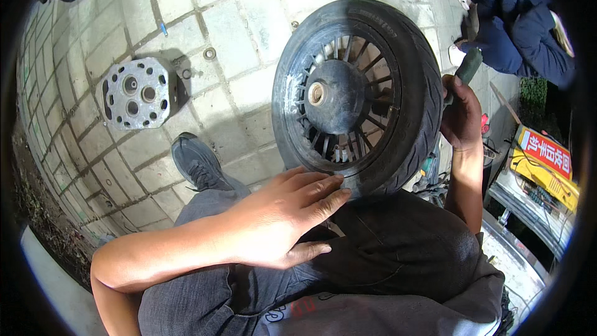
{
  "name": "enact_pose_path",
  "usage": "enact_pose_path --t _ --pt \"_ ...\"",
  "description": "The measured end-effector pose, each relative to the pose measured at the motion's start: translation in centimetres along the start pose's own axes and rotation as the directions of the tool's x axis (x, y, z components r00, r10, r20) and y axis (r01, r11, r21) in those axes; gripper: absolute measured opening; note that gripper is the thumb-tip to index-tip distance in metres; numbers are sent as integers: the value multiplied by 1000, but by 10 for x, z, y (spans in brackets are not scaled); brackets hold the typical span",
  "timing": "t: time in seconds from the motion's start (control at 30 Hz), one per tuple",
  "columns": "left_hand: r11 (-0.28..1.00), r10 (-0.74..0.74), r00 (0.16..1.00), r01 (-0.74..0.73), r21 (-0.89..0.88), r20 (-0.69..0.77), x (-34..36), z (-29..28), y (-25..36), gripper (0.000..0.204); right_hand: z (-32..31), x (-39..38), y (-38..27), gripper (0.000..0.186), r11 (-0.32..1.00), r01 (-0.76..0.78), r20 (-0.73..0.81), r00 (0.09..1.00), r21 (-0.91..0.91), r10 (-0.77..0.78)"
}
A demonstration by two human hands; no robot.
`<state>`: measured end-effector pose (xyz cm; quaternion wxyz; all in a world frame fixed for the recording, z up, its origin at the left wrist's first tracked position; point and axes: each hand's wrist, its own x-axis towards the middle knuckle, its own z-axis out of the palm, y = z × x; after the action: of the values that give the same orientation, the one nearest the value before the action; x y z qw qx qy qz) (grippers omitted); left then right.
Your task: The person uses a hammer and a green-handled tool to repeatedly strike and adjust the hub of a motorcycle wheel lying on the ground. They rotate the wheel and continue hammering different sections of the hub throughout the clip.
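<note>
A motorcycle wheel [416,112] with a black tyre and a spoked rim stands tilted in front of my knees, its round dark hub [337,96] facing up and left. My left hand [289,211] rests by the tyre's near edge, fingers stretched out and fingertips against the wheel, with nothing in its grasp. On the far right side of the tyre, my right hand [463,118] is wrapped round a tool with a dark green handle [469,65]. The tool's working end is hidden behind the tyre and hand.
To the left, a metal block with round holes [138,93] stands on the paving [230,31]. A small ring [209,53] and a blue piece [163,28] lie nearby. Another person [516,25] crouches at upper right. A yellow-and-red box [544,162] sits on a metal stand at right.
</note>
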<state>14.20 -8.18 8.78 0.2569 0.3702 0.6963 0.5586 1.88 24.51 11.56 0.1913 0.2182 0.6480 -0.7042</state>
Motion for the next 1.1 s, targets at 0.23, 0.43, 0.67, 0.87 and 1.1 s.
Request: enact_pose_path --t 0.23,0.43,0.67,0.87,1.1 --pt "1000 5 1000 -5 -13 13 1 1 1 77 -7 -2 -1 35 996 -4 85 996 -86 11" --pt "990 -88 972 61 -129 -219 8 -21 14 88 29 -10 -5 38 992 38 202 979 -121 -13" --pt "820 -568 483 266 -506 -667 -25 -92 24 104 105 8 5 30 903 382 594 779 -196 -201" --pt "752 -613 327 520 -405 -719 -102 -149 -55 77 139 15 25 22 642 662 614 704 -387 -356" --pt "705 -709 345 386 -595 -616 -131 -185 -140 69 171 17 49 29 712 543 598 772 -445 -215"
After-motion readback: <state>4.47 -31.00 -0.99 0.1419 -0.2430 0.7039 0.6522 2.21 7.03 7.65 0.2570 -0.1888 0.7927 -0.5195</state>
